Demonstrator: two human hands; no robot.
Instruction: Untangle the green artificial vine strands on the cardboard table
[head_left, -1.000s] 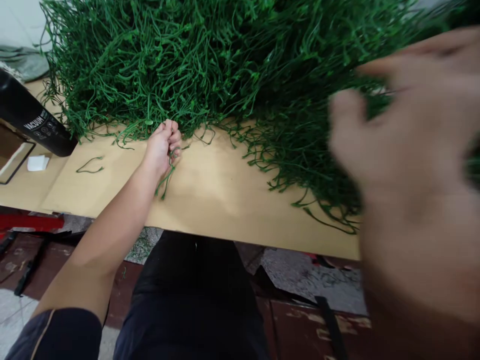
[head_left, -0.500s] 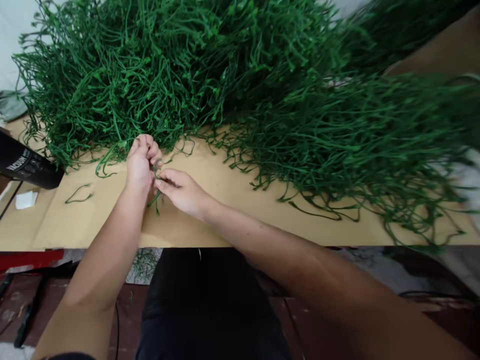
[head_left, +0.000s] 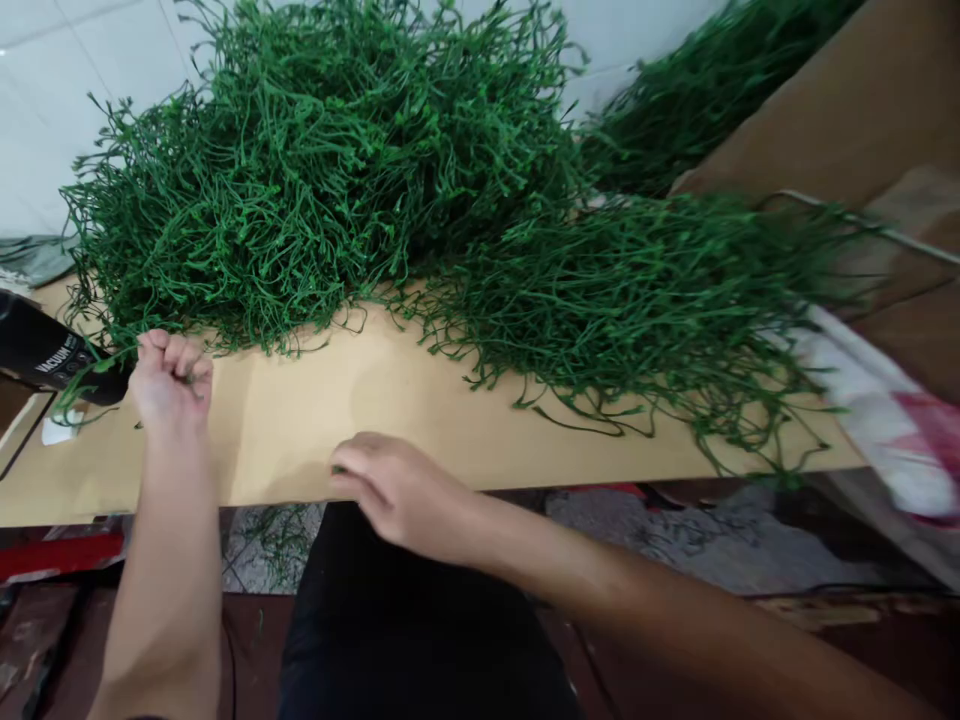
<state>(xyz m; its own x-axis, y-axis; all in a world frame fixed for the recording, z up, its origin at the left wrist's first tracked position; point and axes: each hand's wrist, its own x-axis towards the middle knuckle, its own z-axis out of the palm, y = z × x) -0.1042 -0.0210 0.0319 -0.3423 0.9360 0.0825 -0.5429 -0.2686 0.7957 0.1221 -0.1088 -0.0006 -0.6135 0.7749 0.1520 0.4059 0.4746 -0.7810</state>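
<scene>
My left hand (head_left: 172,385) is closed in a fist around a few thin green stems (head_left: 97,372), whose ends stick out to the left over the black cylinder. Near the table's front edge, my right hand (head_left: 401,490) has its thumb and fingers pinched together. A small dark green bit (head_left: 339,469) shows at its fingertips; the rest of it is hidden. Behind my hands rises a big heap of thin, curly green stems (head_left: 322,190) with small forked ends. A flatter pile of similar stems (head_left: 622,300) lies to the right.
A black cylinder marked VACUUM (head_left: 52,350) lies at the left, beside a white scrap (head_left: 61,428). Brown cardboard (head_left: 847,120) stands at the right, near a white and red bag (head_left: 915,440). Loose green bits (head_left: 274,545) lie below the tan tabletop (head_left: 300,400).
My hands were together over the table and are now apart. The left has moved left with stems in it; the right has come nearer the front edge. The view has shifted.
</scene>
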